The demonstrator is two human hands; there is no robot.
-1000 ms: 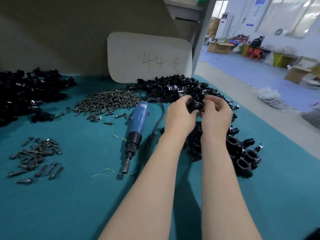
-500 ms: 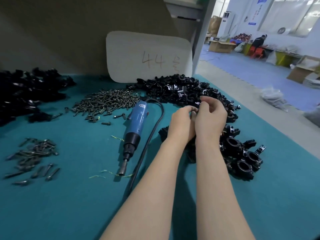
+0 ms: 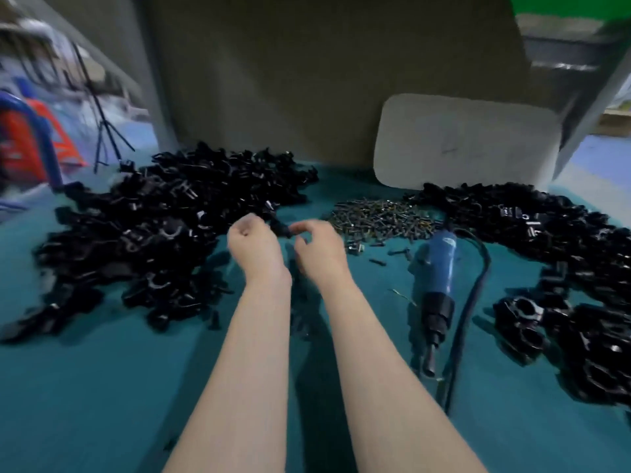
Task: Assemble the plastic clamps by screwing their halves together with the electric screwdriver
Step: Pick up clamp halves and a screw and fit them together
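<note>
Clamp half (image 3: 280, 228) sits between left hand (image 3: 254, 247) and right hand (image 3: 319, 250)

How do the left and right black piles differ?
The left pile is a broad heap of open halves; the right pile is a curved band ending in closed ring clamps. The left pile lies by the left hand, the right pile beyond the screwdriver. Both are black plastic.

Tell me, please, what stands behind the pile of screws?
Behind the screw pile is a strip of teal table cover, then a white board standing against the brown back panel. Whatever is behind the board is covered.
</note>
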